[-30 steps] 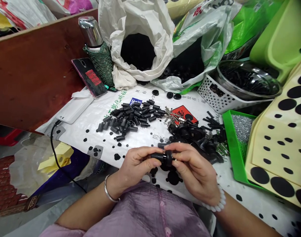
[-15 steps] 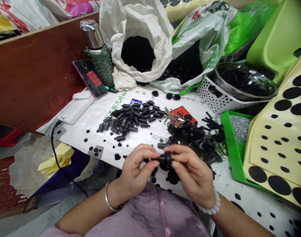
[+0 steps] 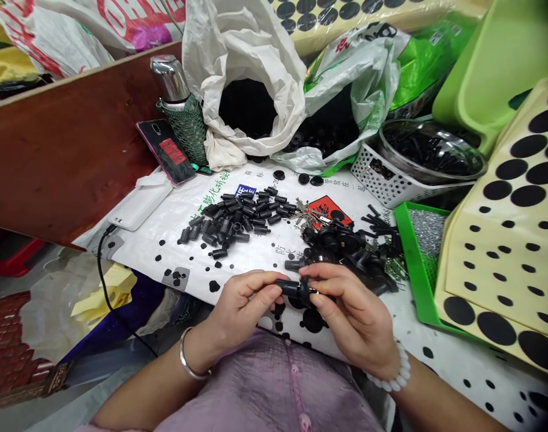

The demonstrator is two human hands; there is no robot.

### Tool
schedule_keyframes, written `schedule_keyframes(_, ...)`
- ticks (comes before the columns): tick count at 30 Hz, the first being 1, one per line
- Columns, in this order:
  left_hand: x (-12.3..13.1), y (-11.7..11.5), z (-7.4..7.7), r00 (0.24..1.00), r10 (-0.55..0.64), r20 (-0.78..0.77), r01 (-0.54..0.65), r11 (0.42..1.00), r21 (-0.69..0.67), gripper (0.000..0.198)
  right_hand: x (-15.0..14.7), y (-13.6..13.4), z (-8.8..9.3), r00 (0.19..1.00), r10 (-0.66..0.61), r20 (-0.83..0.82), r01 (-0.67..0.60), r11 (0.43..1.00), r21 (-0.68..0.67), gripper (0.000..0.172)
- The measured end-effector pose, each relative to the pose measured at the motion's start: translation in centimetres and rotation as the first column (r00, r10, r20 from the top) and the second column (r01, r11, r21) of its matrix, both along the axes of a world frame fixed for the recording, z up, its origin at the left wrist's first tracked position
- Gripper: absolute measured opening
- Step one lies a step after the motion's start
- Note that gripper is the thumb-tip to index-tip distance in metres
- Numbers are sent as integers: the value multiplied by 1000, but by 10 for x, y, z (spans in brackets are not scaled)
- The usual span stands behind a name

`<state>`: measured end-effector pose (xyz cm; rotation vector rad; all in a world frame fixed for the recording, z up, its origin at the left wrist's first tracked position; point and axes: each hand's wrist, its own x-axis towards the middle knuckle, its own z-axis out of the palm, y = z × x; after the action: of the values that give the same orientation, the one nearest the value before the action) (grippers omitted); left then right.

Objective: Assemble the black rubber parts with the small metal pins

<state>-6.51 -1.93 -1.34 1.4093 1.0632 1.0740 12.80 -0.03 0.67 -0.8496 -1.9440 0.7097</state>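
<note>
In front of my shirt, my left hand (image 3: pixel 240 309) pinches the end of a black plastic tube (image 3: pixel 288 288) between thumb and fingertips. My right hand (image 3: pixel 361 315) grips a black round cap (image 3: pixel 305 291) by its edge, with a small shiny bit showing near the thumb. Tube and cap are lined up and touch; how deep one sits in the other I cannot tell. Just beyond my fingers lies a heap of black round parts (image 3: pixel 341 240). To its left are many loose black tubes (image 3: pixel 231 219), and flat metal strips (image 3: pixel 307 210) lie between.
A white sack (image 3: pixel 255 138) and a plastic bag (image 3: pixel 368 120) of black parts stand behind. At right are a white basket (image 3: pixel 377 180) under a clear bowl, a green tray (image 3: pixel 413 270) of small metal pieces and dotted yellow sheets (image 3: pixel 503 270). A phone (image 3: pixel 168 153) leans on a bottle (image 3: pixel 183 123).
My left fingers have slid back to the left, so more of the tube shows. The right hand keeps its hold on the cap. The camera view has tilted slightly.
</note>
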Motion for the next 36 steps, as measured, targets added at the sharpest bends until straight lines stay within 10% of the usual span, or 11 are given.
schedule_keyframes(7,5,-2,2,990,17,-141,1,993,121,18,5,-4,-2,1000,-25,-15,23,986,-163,6)
schedule_keyframes(17,4,-4,2,982,-84,-167,106,986,129,22,10,-3,10,974,127,189,-143,987,72,36)
schedule_keyframes(27,2,-3,-2,961,-108,-256,191,926,326,21,18,4,19,900,249,359,-269,963,7,37)
schedule_keyframes(36,1,-6,-9,914,65,-401,178,824,538,29,5,1,14,923,52,381,-111,985,134,32)
